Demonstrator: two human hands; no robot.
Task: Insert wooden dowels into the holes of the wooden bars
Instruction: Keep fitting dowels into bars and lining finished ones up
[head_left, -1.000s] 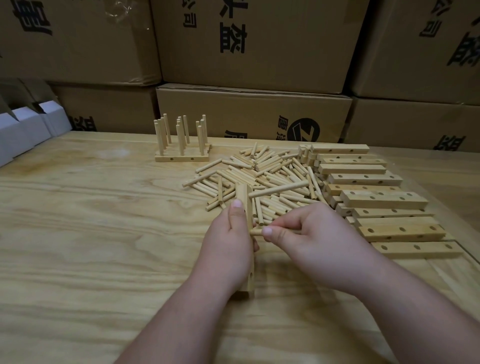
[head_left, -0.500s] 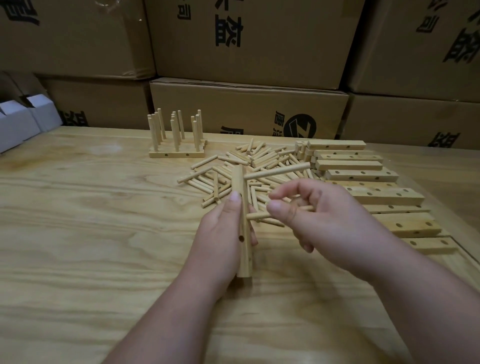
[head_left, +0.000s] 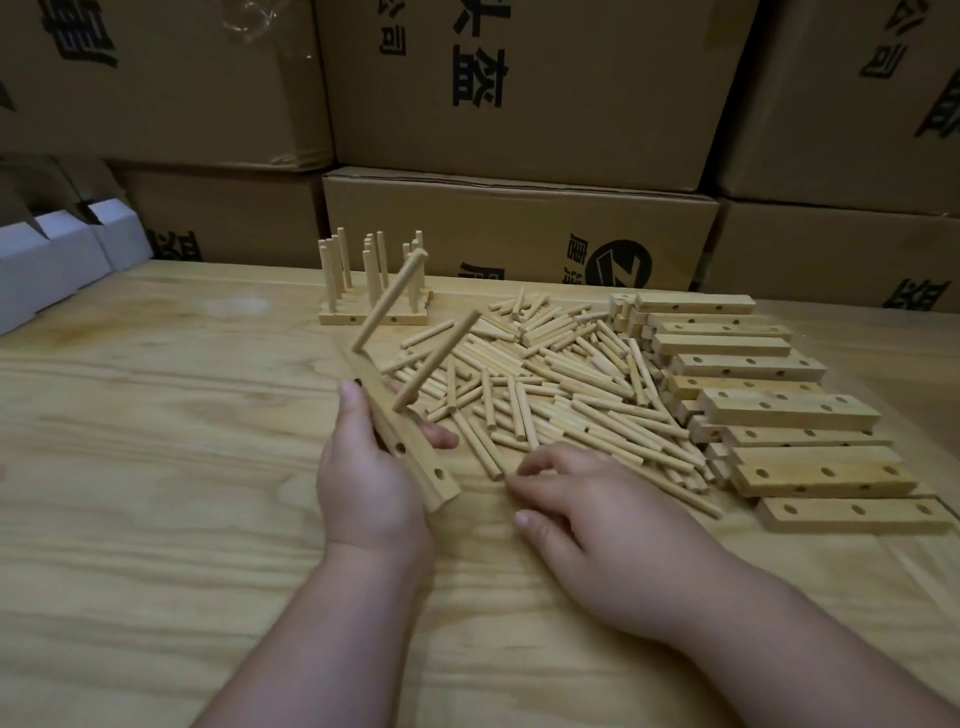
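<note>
My left hand (head_left: 371, 478) grips a wooden bar (head_left: 415, 457), tilted above the table with its near end low. Two dowels stick out of the bar's upper holes: a far one (head_left: 389, 299) and a nearer one (head_left: 436, 361); two lower holes stay bare. My right hand (head_left: 602, 514) lies low on the table at the near edge of the loose dowel pile (head_left: 561, 384), fingertips touching a dowel (head_left: 480, 449) there. Whether it pinches that dowel is unclear.
Several drilled bars (head_left: 789, 410) are stacked to the right of the pile. Finished bars with upright dowels (head_left: 374, 291) stand at the back. Cardboard boxes (head_left: 519, 234) wall the table's far edge; white boxes (head_left: 57, 260) sit far left.
The second dowel went into the bar. My right hand let go of it and dropped to the pile's near edge. My left hand tilted the bar leftward.
</note>
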